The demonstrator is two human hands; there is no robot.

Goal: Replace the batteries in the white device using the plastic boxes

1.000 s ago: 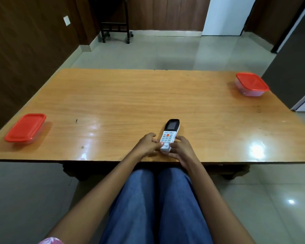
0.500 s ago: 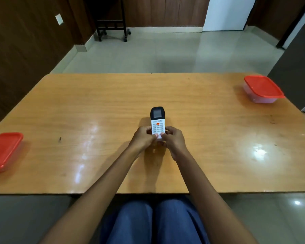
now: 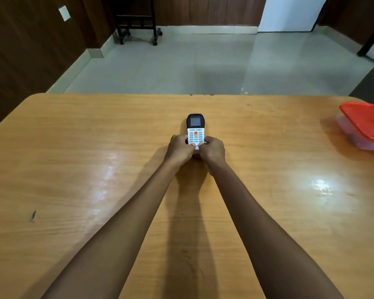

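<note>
1. Near end of white remote hidden under both thumbs; small dark mark there unreadable.
2. Left hand and right hand closed around remote's near end, above wooden table.
3. Red-lidded plastic box far right of hands, cut off by frame edge; contents unclear.

Two bare forearms run up from the lower edge of the view, long and slim, narrowing toward the wrists. No sleeve, watch, bracelet or ring shows on either one. The left hand and the right hand are likewise uncovered, with no glove on them. Their fingers are curled, so the knuckles form a rounded ridge just behind the fingertips, and the nails are too small to make out.
</note>
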